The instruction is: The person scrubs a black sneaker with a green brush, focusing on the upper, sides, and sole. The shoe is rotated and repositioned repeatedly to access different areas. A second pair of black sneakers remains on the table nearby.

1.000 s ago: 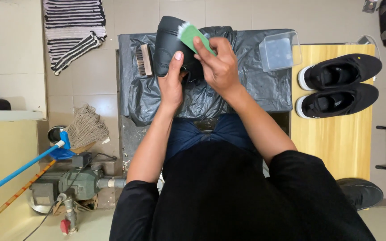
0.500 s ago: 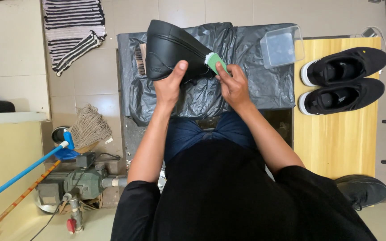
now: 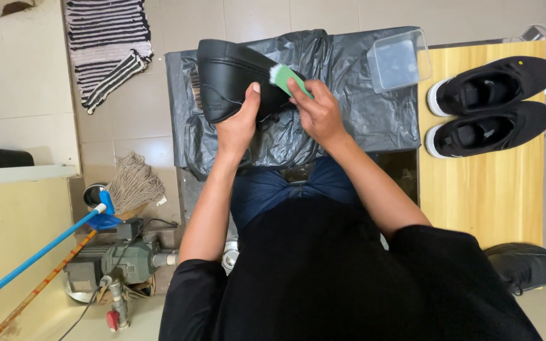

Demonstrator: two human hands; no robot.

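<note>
Head view, looking down. The left hand (image 3: 238,126) grips a black shoe (image 3: 232,79) held tilted above a worktop draped in black plastic sheeting (image 3: 349,120); the thumb lies across the shoe's side, and the remaining fingers are hidden behind it. The right hand (image 3: 317,113) has its fingers closed round a green-handled brush (image 3: 289,79) whose white bristles touch the shoe; most of the handle is covered by the hand. A wooden brush (image 3: 195,88) lies on the sheeting, largely hidden behind the shoe, with only its bristled edge showing.

The sheeting hangs over the worktop's near edge, just ahead of the person's lap. A clear plastic container (image 3: 399,60) sits at the sheeting's right edge, beside a wooden board (image 3: 481,189) bearing a pair of black sneakers (image 3: 488,107) with white soles, side by side. Bare board lies open nearer the person. Another black shoe (image 3: 526,268) is partly cut off by the torso at lower right.

On the tiled floor to the left lie a striped mat (image 3: 105,47), a rope mop (image 3: 131,186) with a blue handle, and a grey pump motor (image 3: 118,265); its details are hard to make out.
</note>
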